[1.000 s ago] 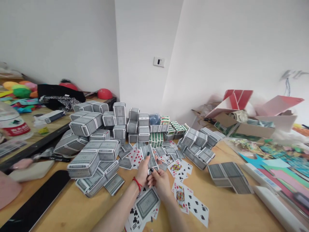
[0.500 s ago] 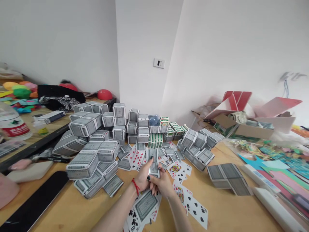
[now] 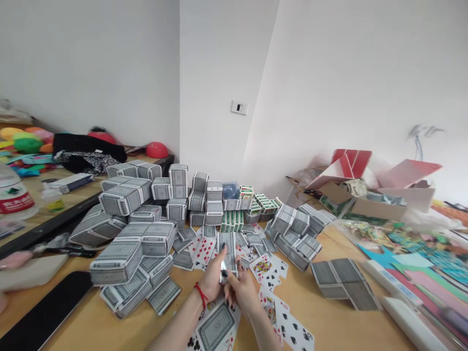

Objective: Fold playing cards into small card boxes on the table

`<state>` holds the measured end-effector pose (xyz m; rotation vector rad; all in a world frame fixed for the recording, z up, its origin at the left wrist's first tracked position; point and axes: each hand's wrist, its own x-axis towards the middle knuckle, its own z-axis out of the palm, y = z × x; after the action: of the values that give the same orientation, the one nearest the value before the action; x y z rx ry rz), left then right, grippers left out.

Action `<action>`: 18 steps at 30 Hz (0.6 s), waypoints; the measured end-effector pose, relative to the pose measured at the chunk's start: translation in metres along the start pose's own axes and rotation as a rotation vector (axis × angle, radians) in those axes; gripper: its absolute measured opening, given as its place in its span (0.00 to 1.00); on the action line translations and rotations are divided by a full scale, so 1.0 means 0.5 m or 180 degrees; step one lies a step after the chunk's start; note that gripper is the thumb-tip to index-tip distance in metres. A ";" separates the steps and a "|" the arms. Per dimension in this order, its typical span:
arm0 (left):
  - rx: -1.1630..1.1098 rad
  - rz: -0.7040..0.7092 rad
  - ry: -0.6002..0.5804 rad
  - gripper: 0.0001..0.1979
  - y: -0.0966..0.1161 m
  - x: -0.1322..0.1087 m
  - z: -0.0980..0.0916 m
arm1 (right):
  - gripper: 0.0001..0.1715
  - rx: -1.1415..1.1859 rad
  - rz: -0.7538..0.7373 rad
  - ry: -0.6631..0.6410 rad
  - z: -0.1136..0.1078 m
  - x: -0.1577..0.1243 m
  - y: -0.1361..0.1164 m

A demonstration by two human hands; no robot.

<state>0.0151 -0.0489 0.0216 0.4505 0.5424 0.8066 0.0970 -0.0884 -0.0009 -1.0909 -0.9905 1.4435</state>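
Note:
A grey-backed playing card (image 3: 227, 246) is held upright between my hands, back toward me; whether it is one card or several I cannot tell. My left hand (image 3: 212, 277) is closed on its left side, thumb lying along the back, a red cord at the wrist. At its lower edge, my right hand (image 3: 242, 292) pinches it with thumb and fingers. Loose cards lie beneath my wrists, among them a face-down card (image 3: 216, 325). Face-up cards (image 3: 294, 325) spread to the right. Ahead are a red diamond card (image 3: 202, 249) and more face-down cards.
Blocks folded from cards (image 3: 126, 195) are stacked at left and centre, with another cluster (image 3: 294, 229) at right. A folded card piece (image 3: 343, 282) lies nearer. A black flat object (image 3: 47, 312), paper sheets (image 3: 417, 261) and an open carton (image 3: 380, 207) flank the work area.
The view has shifted slightly, so the scene sits lower. Both hands still hold the card, and my right fingers have moved a little along its lower edge.

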 end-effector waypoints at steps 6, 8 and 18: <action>-0.0310 -0.0073 -0.0480 0.27 0.018 -0.020 0.013 | 0.21 0.0337 -0.0029 0.0002 0.006 -0.013 -0.028; -0.0416 -0.0014 -0.0464 0.29 0.026 -0.024 0.019 | 0.20 0.0449 0.0078 -0.0095 0.006 -0.017 -0.034; -0.0757 0.0560 0.0164 0.21 0.038 -0.003 0.004 | 0.22 -0.1169 -0.0634 0.1151 -0.030 0.000 -0.025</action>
<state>0.0050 -0.0387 0.0341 0.2606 0.4517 1.0406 0.1144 -0.0860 0.0075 -1.4150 -1.0870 0.8813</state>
